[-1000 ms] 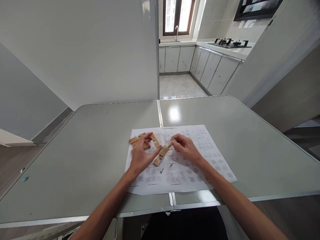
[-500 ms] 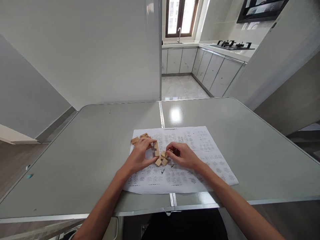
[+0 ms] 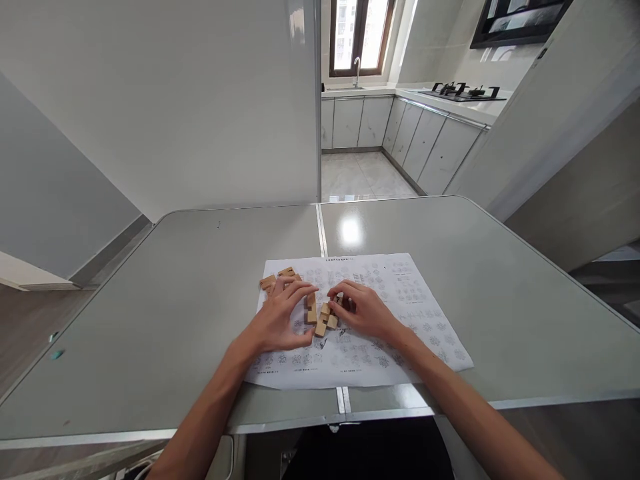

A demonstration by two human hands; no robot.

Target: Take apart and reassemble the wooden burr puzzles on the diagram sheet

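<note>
My left hand [image 3: 283,317] is spread, thumb well apart from the fingers. In the gap between them lies a notched wooden puzzle piece [image 3: 311,311] on the printed sheet [image 3: 395,333]; it seems free of the fingertips. Close to its right is a small cluster of joined wooden puzzle pieces [image 3: 323,319]. My right hand [image 3: 357,308] pinches the cluster's right side with bent fingers, which hide part of it. More wooden pieces [image 3: 269,282] lie beyond my left hand, partly covered by it.
The paper, printed with rows of small diagrams, lies across the seam of a grey folding table [image 3: 150,333]. A small teal bit [image 3: 57,354] is near the left edge. Beyond the table stand a white wall panel [image 3: 225,100] and a kitchen with a stove [image 3: 463,91].
My left hand has let go of the notched piece, which was upright between thumb and fingers and now sits lower on the sheet. The cluster at my right hand has turned slightly.
</note>
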